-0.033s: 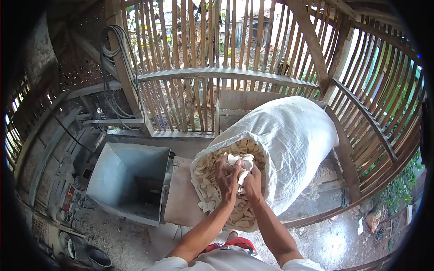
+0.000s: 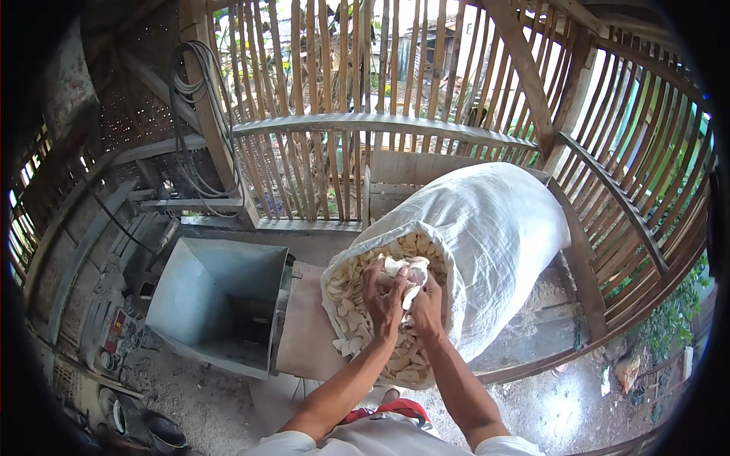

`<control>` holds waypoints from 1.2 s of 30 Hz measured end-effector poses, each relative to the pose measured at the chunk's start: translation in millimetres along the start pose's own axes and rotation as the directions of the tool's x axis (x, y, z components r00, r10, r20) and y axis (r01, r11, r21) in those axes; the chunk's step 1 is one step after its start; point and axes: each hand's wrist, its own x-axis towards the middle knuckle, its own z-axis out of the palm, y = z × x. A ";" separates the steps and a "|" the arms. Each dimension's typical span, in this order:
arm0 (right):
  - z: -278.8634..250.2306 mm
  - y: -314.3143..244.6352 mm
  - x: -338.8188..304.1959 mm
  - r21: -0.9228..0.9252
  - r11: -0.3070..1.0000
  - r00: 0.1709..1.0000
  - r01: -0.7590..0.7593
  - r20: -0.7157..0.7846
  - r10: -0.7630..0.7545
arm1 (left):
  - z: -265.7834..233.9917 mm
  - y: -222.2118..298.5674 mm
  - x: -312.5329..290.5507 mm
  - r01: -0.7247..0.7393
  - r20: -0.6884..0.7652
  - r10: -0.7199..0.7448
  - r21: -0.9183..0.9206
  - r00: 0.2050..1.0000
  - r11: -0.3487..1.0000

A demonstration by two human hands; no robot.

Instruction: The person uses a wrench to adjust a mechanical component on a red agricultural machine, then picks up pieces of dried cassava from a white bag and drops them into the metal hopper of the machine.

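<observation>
A large white woven sack point(image 2: 498, 220) lies on its side with its mouth toward me. Pale, dried, sliced chips point(image 2: 350, 300), possibly cassava, fill the opening, and a few spill at its left lip. Over the mouth, my left hand point(image 2: 385, 300) and my right hand point(image 2: 427, 305) are held close together, fingers curled round several whitish chips point(image 2: 414, 272). Both hands are closed on this bunch; the chips stick up between the thumbs and fingers. The fingertips of the right hand are partly hidden.
Left of the sack stands a grey sheet-metal hopper point(image 2: 179, 292), open at the top, with a dark hole low inside. A flat board point(image 2: 304, 338) bridges hopper and sack. Wooden slats point(image 2: 334, 76) wall the far side. Coiled cable point(image 2: 190, 91) hangs from a post; buckets point(image 2: 166, 435) stand lower left.
</observation>
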 end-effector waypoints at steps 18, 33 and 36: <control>262.1 -92.7 -10.7 0.167 0.979 0.774 -0.116 0.633 -0.016 | -158.5 200.3 96.7 -0.450 -0.458 0.451 0.119 0.766 0.885; 274.5 -14.0 -2.3 -0.036 0.864 0.576 0.502 0.759 -0.303 | -296.2 179.7 87.7 -0.013 -0.224 0.076 0.270 0.972 0.963; 273.4 -21.5 -6.5 0.011 0.849 0.526 0.528 0.781 -0.337 | -298.9 181.3 86.4 -0.049 -0.198 0.154 0.451 0.968 0.891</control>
